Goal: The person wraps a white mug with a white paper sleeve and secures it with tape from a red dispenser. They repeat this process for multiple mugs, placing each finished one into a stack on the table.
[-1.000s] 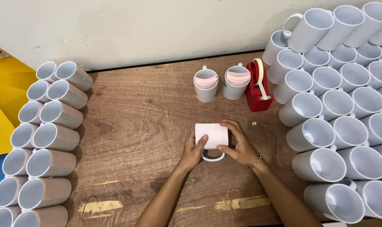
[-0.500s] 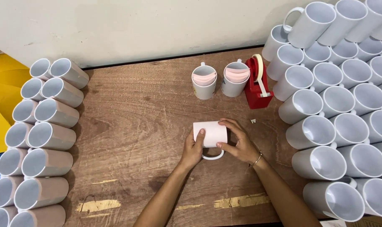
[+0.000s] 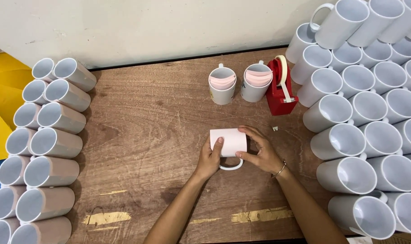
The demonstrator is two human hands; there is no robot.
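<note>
A white mug (image 3: 229, 142) wrapped in a pale sheet lies on its side on the wooden table (image 3: 146, 135), its handle toward me. My left hand (image 3: 210, 158) presses the sheet on the mug's left side, thumb on top. My right hand (image 3: 259, 151) grips the right side, fingers curled over the sheet. Both hands hold the mug together.
Two upright mugs (image 3: 222, 85) (image 3: 255, 82) with pink sheets inside stand at the back beside a red tape dispenser (image 3: 280, 88). Stacks of wrapped mugs (image 3: 51, 144) lie along the left edge, and bare white mugs (image 3: 368, 113) pile up on the right. A yellow sheet (image 3: 2, 95) lies far left.
Both hands stay on the wrapped mug. The fingers shift only slightly on the sheet, and the mug keeps its place.
</note>
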